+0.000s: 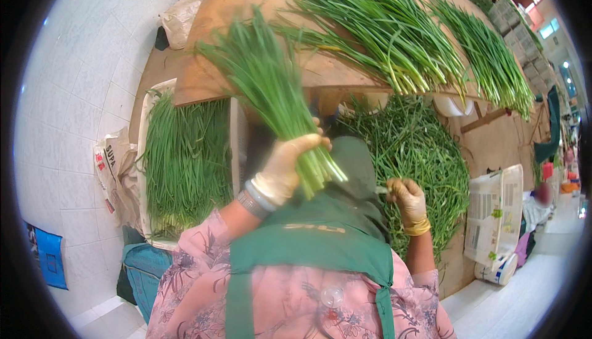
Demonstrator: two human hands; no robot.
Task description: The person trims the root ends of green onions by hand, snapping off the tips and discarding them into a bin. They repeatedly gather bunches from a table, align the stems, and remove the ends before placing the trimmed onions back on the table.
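Note:
Gloved, my left hand (289,163) grips a bunch of green garlic chives (273,80) near its pale cut ends. The bunch slants up and left over the wooden board's front edge, and its leaf tips are blurred. My right hand (408,200), gloved too, is curled shut at the lower right. A small pale object (383,190) pokes out from its fingers; too little shows to tell what it is. Below and around this hand spreads a large heap of loose green leaves (425,144). My green apron (310,237) lies between the two hands.
On the wooden board (222,29) lie a big pile of chives (384,29) and a smaller one (490,56). A white crate (142,181) full of chives stands left, beside a printed sack (118,177). White crates (495,214) and a bucket (502,269) are at right.

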